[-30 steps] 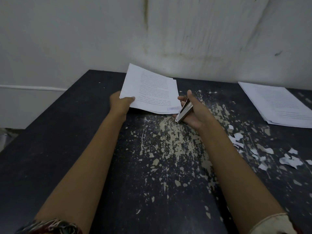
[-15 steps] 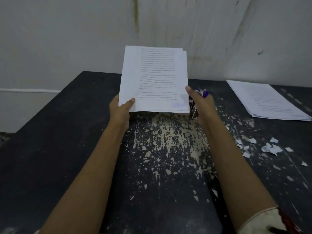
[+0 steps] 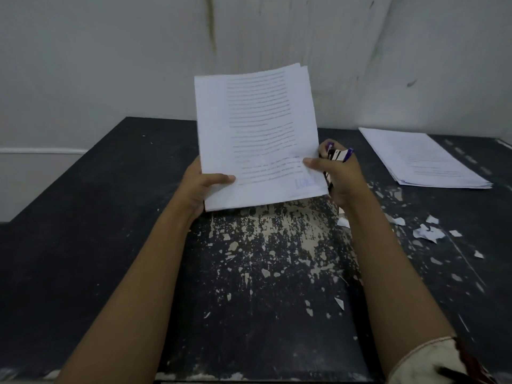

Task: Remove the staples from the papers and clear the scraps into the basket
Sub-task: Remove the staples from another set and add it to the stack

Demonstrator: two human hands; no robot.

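Left grip (image 3: 203, 187): clamped on the lower-left corner of the held sheaf (image 3: 257, 134), thumb on the front face, fingers behind.
Right grip (image 3: 340, 176): the sheaf's lower-right edge is pinched by the thumb; a metal tool (image 3: 336, 156) with purple tips is kept curled in the same fingers, just right of the sheaf.
Held sheaf: several printed sheets, raised off the table (image 3: 83, 217), near upright, text toward the camera, blue stamp by the lower-right corner.
Why held so: judged an inspection. Both lower corners are pinned so the sheets stay square while the staple is located. No staple can be resolved.
Tool: taken to be the staple remover, retained in hand so no put-down is needed before prying.
Loose stack (image 3: 424, 159): laid flat on the table, well right of the sheaf.
Scraps (image 3: 425, 234): white bits scattered on the table, right of and below the sheaf; not yet cleared.
Basket: not in view.
Change vs 0.5 s ago: the sheaf's top is tipped slightly left and the right thumb is moved further onto its face. 1.0 s ago the sheaf was held low over the table.
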